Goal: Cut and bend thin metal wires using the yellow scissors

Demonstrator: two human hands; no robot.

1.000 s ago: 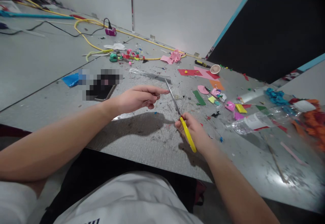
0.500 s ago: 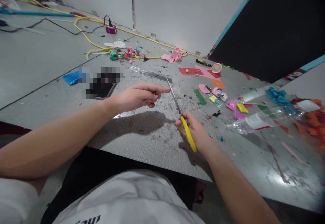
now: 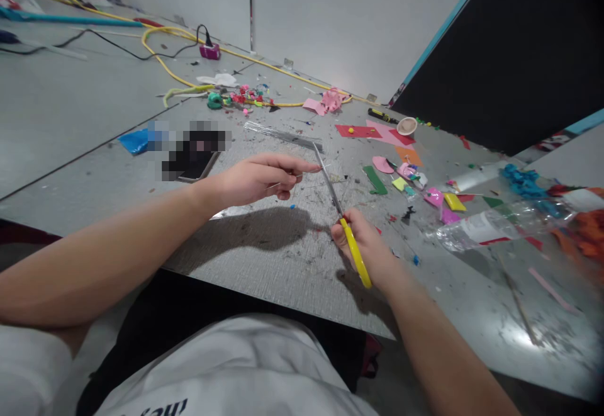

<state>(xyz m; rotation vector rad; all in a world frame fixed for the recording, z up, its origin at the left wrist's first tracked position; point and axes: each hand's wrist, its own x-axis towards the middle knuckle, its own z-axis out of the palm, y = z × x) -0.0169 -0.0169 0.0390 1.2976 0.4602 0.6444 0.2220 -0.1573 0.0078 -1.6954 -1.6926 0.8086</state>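
My right hand (image 3: 361, 243) is wrapped around the yellow handles of a pair of scissors (image 3: 356, 253), whose metal blades point up and away. To the left, my left hand (image 3: 271, 177) pinches a thin wire (image 3: 285, 184), hard to see against the fingers. Its index fingertip lies right beside the scissor blades, where the wire's end seems to meet them. Whether the blades are fully closed is not clear. Just beyond both hands, a bundle of thin straight wires (image 3: 278, 134) rests on the grey table (image 3: 283, 258).
Left of my hand lie a partly blurred dark phone-like object (image 3: 201, 163) and a blue packet (image 3: 134, 141). Coloured paper scraps (image 3: 358, 131) and small packets (image 3: 453, 201) are scattered on the right, beside a clear plastic bottle (image 3: 491, 226) on its side. A yellow cable (image 3: 278, 68) runs along the back.
Both hands and the scissors keep nearly the same pose. The whole view has shifted slightly, so most things appear a little further right.
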